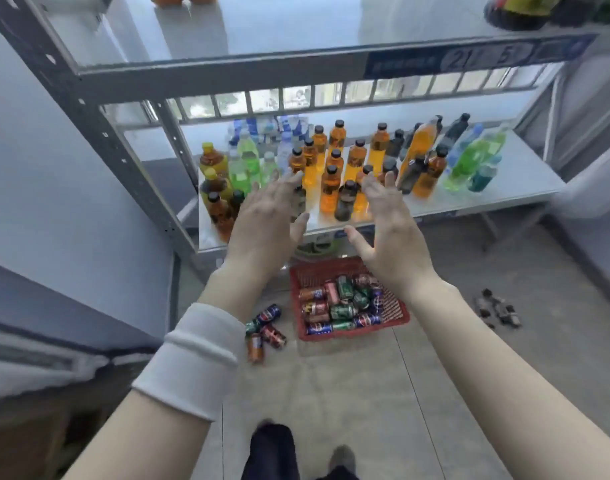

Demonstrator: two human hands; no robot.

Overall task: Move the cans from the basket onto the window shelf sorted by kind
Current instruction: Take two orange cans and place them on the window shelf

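Observation:
A red plastic basket (398, 311) sits on the tiled floor below the shelf, filled with several red, green and blue cans (343, 308) lying on their sides. Several more cans (266, 329) lie loose on the floor to its left. My left hand (267, 225) and my right hand (388, 225) are both raised in front of the lower shelf (525, 174), fingers spread, palms facing each other, holding nothing. A white band wraps my left forearm.
The lower shelf of a grey metal rack (99, 133) is crowded with bottles (334, 168) of orange, green, dark and clear drinks. A green bowl (317, 245) sits under the shelf. Dark small objects (497, 308) lie on the floor at right. My feet show at the bottom.

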